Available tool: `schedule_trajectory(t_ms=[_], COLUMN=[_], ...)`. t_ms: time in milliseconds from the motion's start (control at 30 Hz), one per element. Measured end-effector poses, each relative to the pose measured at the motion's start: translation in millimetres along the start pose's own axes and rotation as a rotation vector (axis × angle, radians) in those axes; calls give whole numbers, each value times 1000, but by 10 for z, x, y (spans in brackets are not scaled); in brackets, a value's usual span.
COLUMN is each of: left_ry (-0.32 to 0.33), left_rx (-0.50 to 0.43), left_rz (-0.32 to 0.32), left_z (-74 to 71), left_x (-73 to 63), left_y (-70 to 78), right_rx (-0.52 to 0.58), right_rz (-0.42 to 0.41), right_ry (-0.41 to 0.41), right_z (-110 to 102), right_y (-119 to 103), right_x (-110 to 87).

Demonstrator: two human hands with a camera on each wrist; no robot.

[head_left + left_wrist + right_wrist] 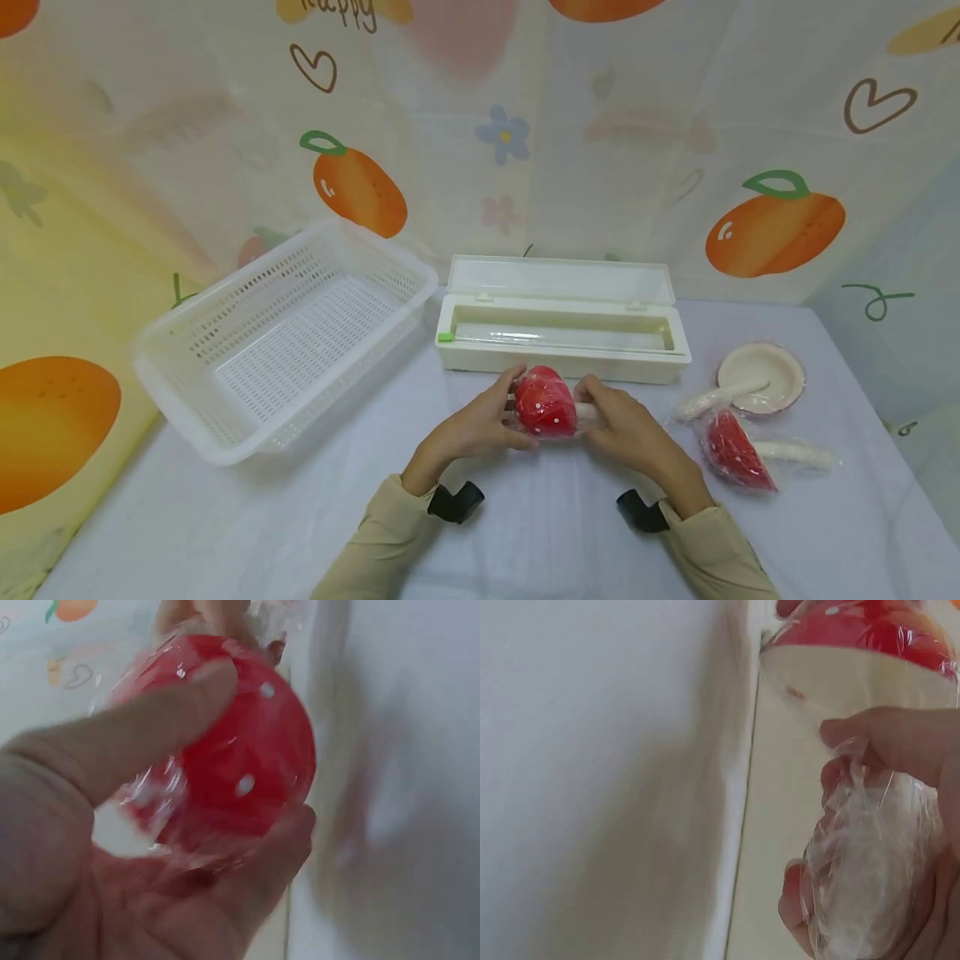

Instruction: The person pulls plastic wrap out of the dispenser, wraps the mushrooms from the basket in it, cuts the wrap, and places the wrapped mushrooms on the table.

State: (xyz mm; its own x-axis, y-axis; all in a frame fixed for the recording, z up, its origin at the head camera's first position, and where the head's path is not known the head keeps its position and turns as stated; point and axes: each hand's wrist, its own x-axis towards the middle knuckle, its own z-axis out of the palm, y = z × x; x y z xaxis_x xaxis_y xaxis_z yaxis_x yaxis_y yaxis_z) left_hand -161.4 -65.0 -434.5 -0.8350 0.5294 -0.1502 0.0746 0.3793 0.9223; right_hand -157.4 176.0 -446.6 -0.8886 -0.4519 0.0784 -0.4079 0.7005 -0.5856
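Note:
Both hands hold a toy mushroom (546, 402) with a red, white-dotted cap and a pale stem, wrapped in clear plastic film. My left hand (480, 425) grips the cap from the left; in the left wrist view its thumb lies across the red surface and the fingers curl underneath. Around the stem, my right hand (630, 425) curls its fingers and thumb, and bunched film (862, 877) shows between them in the right wrist view. The mushroom lies sideways, just in front of a long white box (562, 364) whose lid stands raised.
At the left stands a white perforated plastic basket (247, 442). Two more film-wrapped mushrooms lie at the right: one shows its pale cap underside (765, 375), the other its red cap (738, 450). A green tab (446, 337) sits at the box's left end. Behind hangs a printed curtain (555, 192).

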Motion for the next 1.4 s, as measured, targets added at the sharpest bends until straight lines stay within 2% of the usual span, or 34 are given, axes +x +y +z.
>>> schedule_trajectory(t_ms=[100,167,233,367,533,633,767,867,1000,1167,1400], left_ry=[38,33,-6,-85,-115,-78,-8,4,-12,12,12], left_rx=[95,118,80,-13,1,90,271,325,277,214,227], left_rz=[22,23,21,-29,-70,-103,-151,-165,-113,-11,23], left_z=[31,43,50,41,-14,-49,-51,-29,-1,14,-8], left_x=[15,18,21,17,-22,-68,-133,-154,-108,-20,-21], left_y=[-25,-43,-61,-86,-63,-30,32,60,53,-1,-44], right_rx=[16,41,65,112,149,171,182,171,143,141,127], right_rz=[-24,-32,-36,-24,-3,10,12,-18,-58,-68,-30], right_ry=[-4,-9,-21,-52,-95,-120,-121,-110,-114,-113,-93], right_z=[7,7,1,-10,-12,-5,10,26,24,-8,-58], right_y=[-17,-34,-50,-68,-68,-67,-61,-45,-3,47,48], right_x=[-1,-1,-4,-15,-43,-62,-70,-64,-56,-29,-32])
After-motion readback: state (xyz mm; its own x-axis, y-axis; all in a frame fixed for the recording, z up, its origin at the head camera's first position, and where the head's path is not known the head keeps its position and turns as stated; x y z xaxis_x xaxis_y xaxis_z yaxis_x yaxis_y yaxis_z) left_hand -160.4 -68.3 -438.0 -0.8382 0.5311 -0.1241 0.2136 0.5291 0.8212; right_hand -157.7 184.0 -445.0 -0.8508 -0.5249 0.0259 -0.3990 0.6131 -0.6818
